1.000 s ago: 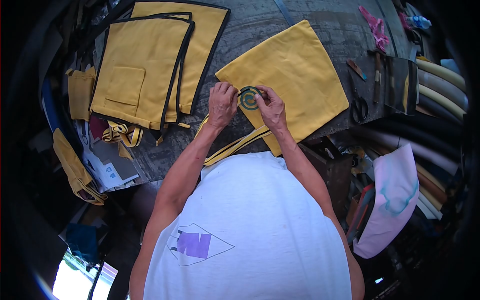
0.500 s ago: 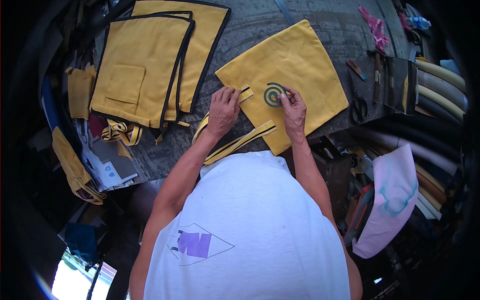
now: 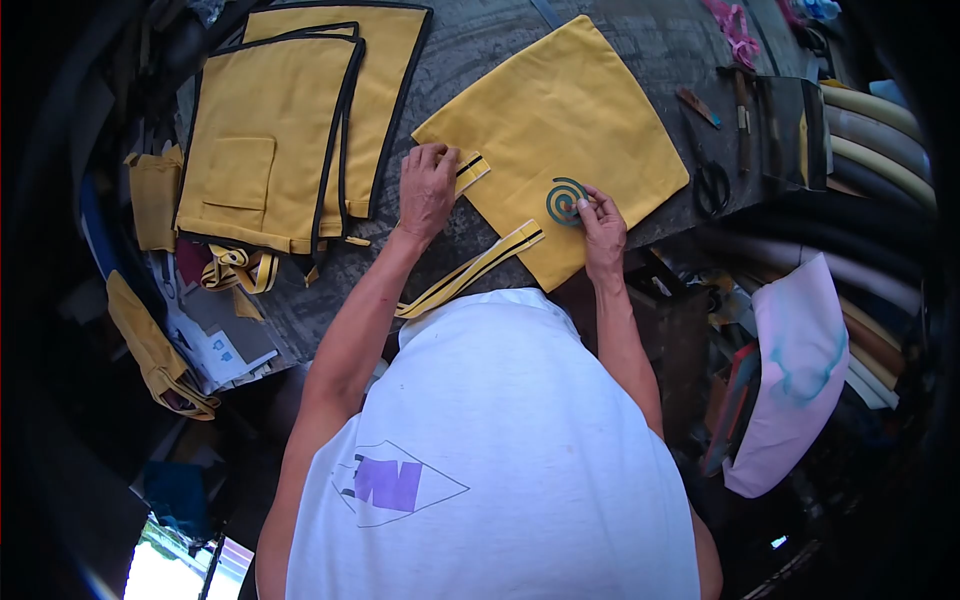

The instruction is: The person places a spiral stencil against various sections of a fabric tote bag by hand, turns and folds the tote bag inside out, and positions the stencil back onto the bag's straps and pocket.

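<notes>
A yellow cloth bag (image 3: 570, 110) lies flat and turned at an angle on the worktable. My right hand (image 3: 604, 228) pinches the edge of a dark green spiral, which looks like a mosquito coil (image 3: 562, 206), over the bag's lower part. On the bag's left edge, my left hand (image 3: 428, 190) has its fingers curled over a yellow strap with a black stripe (image 3: 474, 174); the strap's end sticks out to the right, and the fingertips are partly hidden. The other strap end (image 3: 520, 240) rests on the bag's lower corner.
Yellow pieces with black binding (image 3: 270, 120) are stacked at the left, near bundled straps (image 3: 240, 270). To the right lie black-handled scissors (image 3: 712, 190), a hammer (image 3: 741, 105) and a small blade-like tool (image 3: 700, 106). Rolls of material (image 3: 880, 160) stand beyond the table's right edge.
My right hand has shifted the green coil right and toward me across the bag. My left hand stays by the strap end. The whole view has shifted slightly.
</notes>
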`<control>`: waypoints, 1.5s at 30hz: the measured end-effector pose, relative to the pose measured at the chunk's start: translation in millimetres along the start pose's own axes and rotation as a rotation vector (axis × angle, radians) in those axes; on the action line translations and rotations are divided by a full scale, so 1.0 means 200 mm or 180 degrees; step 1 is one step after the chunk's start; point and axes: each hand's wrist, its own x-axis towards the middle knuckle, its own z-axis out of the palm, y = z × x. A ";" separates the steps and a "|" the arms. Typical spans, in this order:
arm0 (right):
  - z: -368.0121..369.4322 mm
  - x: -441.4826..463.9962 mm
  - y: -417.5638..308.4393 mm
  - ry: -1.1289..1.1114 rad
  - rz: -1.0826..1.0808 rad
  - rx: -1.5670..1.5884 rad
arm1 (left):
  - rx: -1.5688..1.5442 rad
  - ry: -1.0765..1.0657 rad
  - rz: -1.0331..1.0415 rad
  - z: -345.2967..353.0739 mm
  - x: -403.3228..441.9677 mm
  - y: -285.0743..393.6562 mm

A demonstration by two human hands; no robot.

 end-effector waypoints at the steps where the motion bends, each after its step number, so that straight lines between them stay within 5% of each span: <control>1: 0.03 0.01 -0.01 -0.0064 -0.0016 -0.0050 | -0.0023 -0.0067 0.0019 0.00 0.02 0.01; 14: 0.45 0.18 0.02 -0.0468 -0.0340 -0.0511 | 0.0461 -0.0769 0.0416 -0.02 0.12 0.00; 23: 0.50 0.17 -0.05 -0.0609 -0.0303 -0.1089 | -0.0270 0.0009 0.0182 0.02 0.03 -0.01; 32: 0.46 0.22 0.03 -0.0518 -0.0160 -0.0101 | -0.0096 -0.0097 0.0203 -0.01 0.04 0.03; 35: 0.45 0.22 0.01 -0.0577 -0.0105 -0.0173 | -0.0186 -0.0210 -0.0282 -0.01 0.07 0.07; 45: 0.47 0.20 0.03 -0.0608 -0.0229 -0.0499 | 0.0315 -0.0496 0.0397 0.00 0.09 0.05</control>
